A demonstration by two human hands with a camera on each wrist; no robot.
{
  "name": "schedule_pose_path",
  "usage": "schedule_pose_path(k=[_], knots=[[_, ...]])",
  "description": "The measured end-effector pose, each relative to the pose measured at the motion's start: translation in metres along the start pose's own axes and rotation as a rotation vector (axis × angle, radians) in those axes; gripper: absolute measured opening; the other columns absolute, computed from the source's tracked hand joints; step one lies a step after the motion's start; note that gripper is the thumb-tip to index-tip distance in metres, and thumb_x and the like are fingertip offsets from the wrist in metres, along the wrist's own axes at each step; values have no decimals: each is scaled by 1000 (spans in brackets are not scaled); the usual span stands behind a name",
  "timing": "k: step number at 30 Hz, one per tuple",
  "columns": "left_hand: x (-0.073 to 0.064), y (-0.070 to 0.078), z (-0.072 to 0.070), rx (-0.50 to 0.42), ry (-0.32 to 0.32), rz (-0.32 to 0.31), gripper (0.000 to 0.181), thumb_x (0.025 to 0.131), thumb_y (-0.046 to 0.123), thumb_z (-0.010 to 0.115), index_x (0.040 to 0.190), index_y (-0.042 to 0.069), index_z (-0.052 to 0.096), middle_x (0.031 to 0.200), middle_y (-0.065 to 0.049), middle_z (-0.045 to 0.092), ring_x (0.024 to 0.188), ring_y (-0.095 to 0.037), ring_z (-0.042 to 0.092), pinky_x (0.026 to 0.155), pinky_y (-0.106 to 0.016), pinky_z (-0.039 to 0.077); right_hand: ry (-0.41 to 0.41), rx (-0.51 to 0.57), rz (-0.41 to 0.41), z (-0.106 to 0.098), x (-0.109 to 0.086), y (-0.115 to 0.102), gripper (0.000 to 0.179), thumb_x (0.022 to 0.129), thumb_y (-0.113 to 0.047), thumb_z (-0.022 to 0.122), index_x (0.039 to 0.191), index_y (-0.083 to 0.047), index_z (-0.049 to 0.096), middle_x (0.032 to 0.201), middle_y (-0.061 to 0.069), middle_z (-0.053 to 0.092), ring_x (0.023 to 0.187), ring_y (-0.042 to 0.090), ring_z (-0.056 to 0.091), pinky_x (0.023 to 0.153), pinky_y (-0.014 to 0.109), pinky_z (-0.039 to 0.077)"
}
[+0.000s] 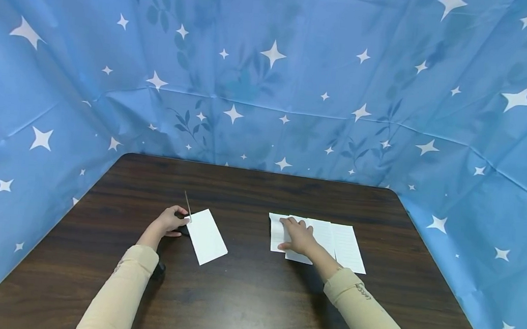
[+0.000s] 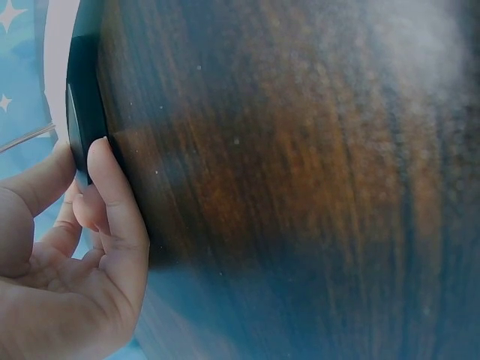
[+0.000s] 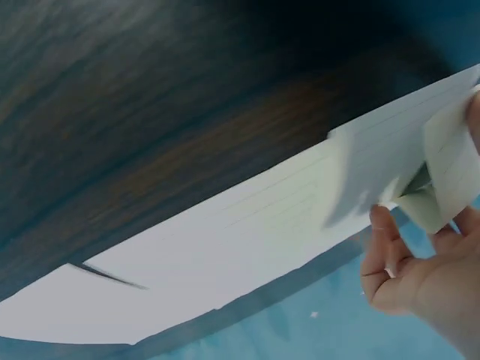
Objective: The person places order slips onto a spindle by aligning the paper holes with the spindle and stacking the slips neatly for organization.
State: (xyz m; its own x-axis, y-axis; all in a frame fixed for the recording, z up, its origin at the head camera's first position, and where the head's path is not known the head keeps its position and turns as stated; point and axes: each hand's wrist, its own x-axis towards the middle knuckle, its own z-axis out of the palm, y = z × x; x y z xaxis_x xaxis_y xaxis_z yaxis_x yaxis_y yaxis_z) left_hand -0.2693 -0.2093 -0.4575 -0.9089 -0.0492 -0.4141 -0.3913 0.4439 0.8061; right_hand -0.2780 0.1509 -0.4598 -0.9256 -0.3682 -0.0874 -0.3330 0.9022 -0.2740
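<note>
On the left of the table, my left hand (image 1: 170, 223) pinches a black binder clip (image 2: 87, 112) between thumb and fingers. A thin wire handle (image 1: 188, 205) sticks up from it. The clip sits at the left edge of a white sheet (image 1: 207, 238), slanted and partly raised in the head view. Farther right, my right hand (image 1: 300, 237) pinches the leftmost lined sheet (image 3: 450, 157), which buckles upward between thumb and fingers. More lined sheets (image 1: 349, 249) lie overlapping in a row to its right.
The dark wooden table (image 1: 235, 305) has rounded far corners. A blue curtain (image 1: 269, 83) with white stars hangs behind it and along both sides. A black wrist device (image 1: 158, 271) shows at my left cuff.
</note>
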Motion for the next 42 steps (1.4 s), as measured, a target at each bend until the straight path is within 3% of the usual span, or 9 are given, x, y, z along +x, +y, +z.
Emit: schedule_pose_path(k=[3, 12, 19, 23, 28, 33, 38, 42], knots=[[1, 0, 1, 0, -1, 0, 26, 96, 7, 50, 118, -4, 40, 104, -19, 39, 72, -16, 49, 58, -23, 56, 32, 19, 0, 0, 1, -5, 79, 67, -25, 83, 134, -5, 46, 132, 19, 50, 102, 42, 54, 85, 59, 44], [1, -1, 3, -5, 0, -5, 28, 96, 7, 50, 120, -3, 40, 110, -22, 39, 75, -17, 50, 58, -22, 56, 110, 176, 4, 1, 2, -10, 70, 70, -3, 80, 131, 9, 48, 123, 28, 54, 102, 37, 60, 82, 45, 55], [1, 1, 0, -4, 4, -3, 27, 96, 7, 50, 119, -4, 40, 106, -20, 39, 75, -17, 48, 59, -23, 57, 163, 303, 3, 2, -1, -6, 74, 79, -29, 76, 133, 10, 45, 133, 29, 49, 122, 42, 49, 101, 52, 44], [1, 0, -1, -9, 1, -10, 28, 96, 6, 50, 120, -4, 40, 109, -22, 39, 74, -17, 50, 59, -23, 56, 243, 393, 24, 4, 0, -6, 59, 89, -31, 64, 130, 9, 49, 131, 25, 54, 126, 39, 47, 107, 51, 39], [0, 0, 0, -16, 4, -17, 28, 96, 6, 50, 120, -4, 40, 113, -24, 38, 76, -18, 51, 59, -22, 56, 387, 465, 39, 7, 2, -6, 33, 87, -4, 61, 117, 10, 59, 116, 23, 64, 115, 38, 56, 99, 49, 47], [-1, 1, 1, -9, 15, -11, 28, 96, 6, 50, 120, -4, 41, 109, -22, 39, 75, -17, 51, 58, -22, 56, 429, 530, 55, 7, 3, -7, 40, 80, 13, 55, 120, 12, 55, 126, 29, 55, 114, 42, 56, 90, 47, 53], [0, 2, 1, -8, 26, -4, 26, 95, 5, 51, 118, -4, 42, 104, -20, 41, 73, -16, 51, 56, -22, 56, 415, 571, 70, 5, 5, -9, 54, 82, 13, 56, 134, 11, 43, 130, 31, 51, 110, 42, 58, 88, 43, 55], [0, 1, 1, -9, 25, 5, 26, 95, 5, 51, 117, -5, 42, 104, -20, 40, 73, -16, 50, 57, -22, 56, 448, 556, 73, 5, 6, -10, 40, 84, 5, 62, 123, 11, 54, 110, 28, 64, 98, 37, 66, 82, 44, 57]])
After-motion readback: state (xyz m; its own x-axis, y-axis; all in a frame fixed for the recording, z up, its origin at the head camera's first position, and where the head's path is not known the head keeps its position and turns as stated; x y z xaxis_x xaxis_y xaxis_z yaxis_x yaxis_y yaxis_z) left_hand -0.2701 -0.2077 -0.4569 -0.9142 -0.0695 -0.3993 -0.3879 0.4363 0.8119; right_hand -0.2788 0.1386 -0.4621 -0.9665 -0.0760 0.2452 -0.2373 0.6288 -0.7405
